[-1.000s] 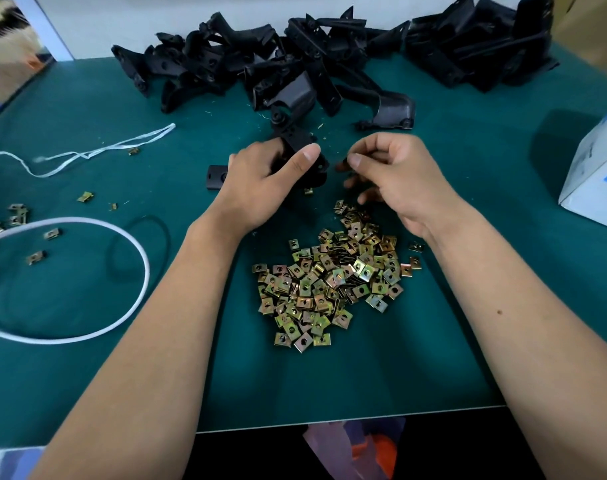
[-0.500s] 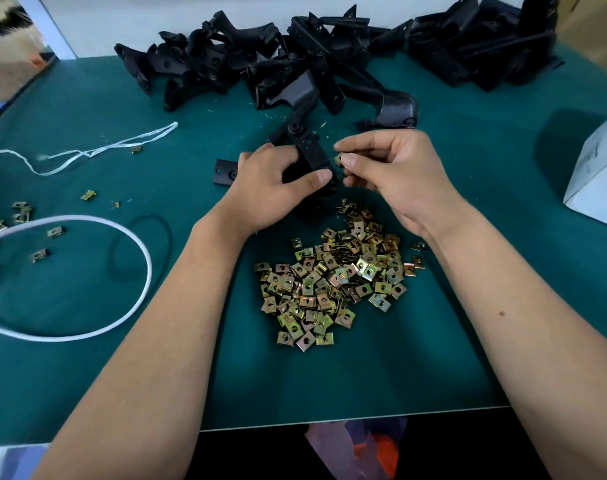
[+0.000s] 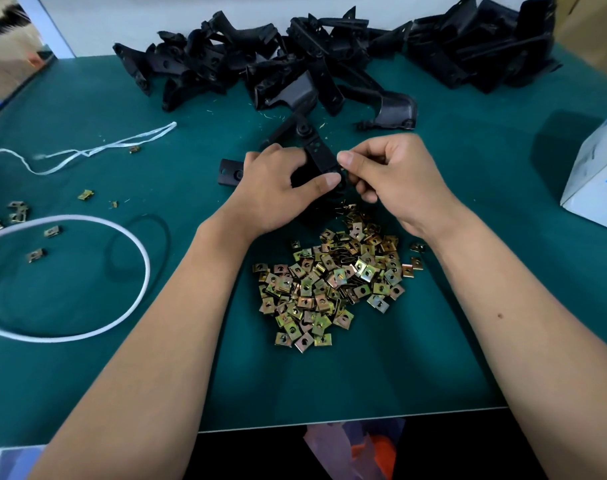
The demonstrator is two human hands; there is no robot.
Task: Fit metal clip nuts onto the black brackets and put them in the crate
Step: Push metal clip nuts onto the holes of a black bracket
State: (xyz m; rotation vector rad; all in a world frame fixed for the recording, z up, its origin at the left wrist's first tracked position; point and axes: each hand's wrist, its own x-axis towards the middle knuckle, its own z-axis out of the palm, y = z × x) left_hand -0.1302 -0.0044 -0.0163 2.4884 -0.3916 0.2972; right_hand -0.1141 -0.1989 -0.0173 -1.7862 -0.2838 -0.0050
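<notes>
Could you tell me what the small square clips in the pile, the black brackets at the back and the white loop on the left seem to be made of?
Clip nuts: thin stamped metal with a yellowish, iridescent plated sheen and bent edges. Black brackets: matte to satin black with moulded-looking curves; plastic or coated metal, the look leaves it open. White loop: smooth, flexible cord or tubing, likely plastic or rope.

Single head-worn wide-angle view, looking forward and steeply down from above the near edge of the green worktop (image 3: 87, 375) towards its far edge, at close range.
</notes>
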